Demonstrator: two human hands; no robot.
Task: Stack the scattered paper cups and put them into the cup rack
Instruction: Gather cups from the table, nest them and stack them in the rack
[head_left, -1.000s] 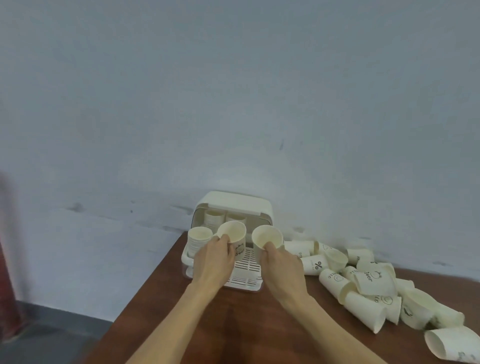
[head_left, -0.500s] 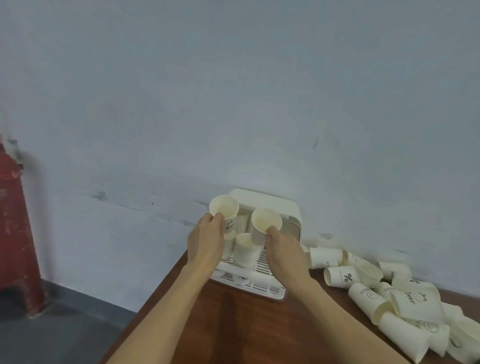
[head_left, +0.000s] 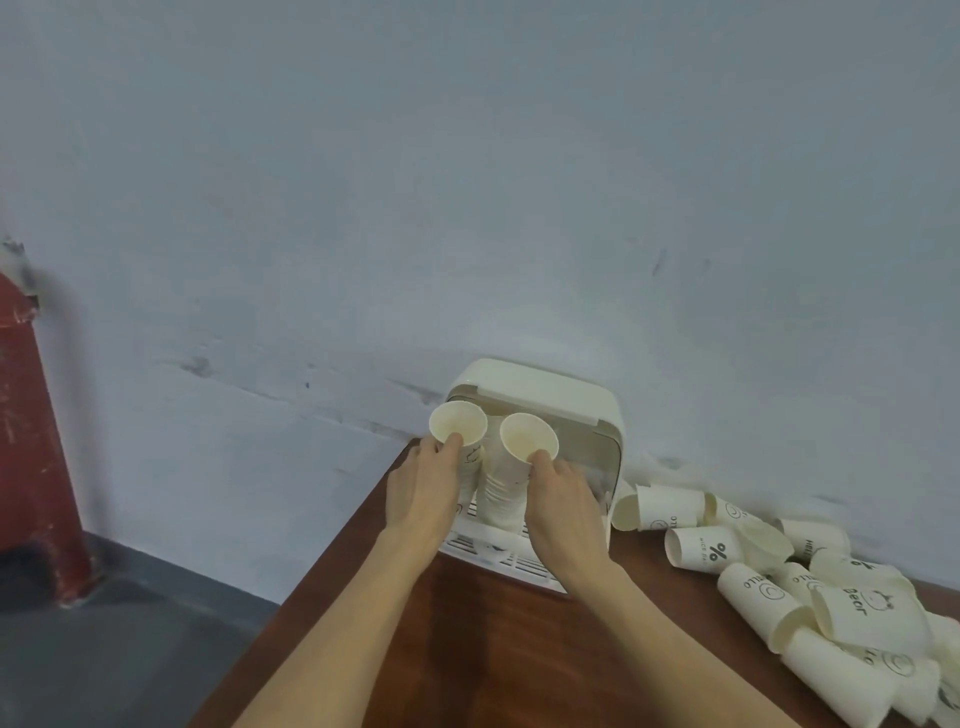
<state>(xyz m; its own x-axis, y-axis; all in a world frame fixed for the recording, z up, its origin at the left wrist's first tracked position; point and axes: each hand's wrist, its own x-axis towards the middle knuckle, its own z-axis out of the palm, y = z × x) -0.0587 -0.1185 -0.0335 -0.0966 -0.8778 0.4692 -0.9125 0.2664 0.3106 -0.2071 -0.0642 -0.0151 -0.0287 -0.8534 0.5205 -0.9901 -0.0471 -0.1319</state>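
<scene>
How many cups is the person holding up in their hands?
2. The left hand pinches one cup and the right hand pinches another, both over stacks in the cup rack. Nested cups may be hidden.

Two bare forearms show, each ending in a bare hand: the left hand (head_left: 423, 491) and the right hand (head_left: 563, 501). No sleeve covers either arm up to the lower edge of the view; both are uncovered from wrist to where they leave the frame. The wrists carry no watch or band, the fingers no rings, and the hands no gloves. The nails cannot be made out.
</scene>
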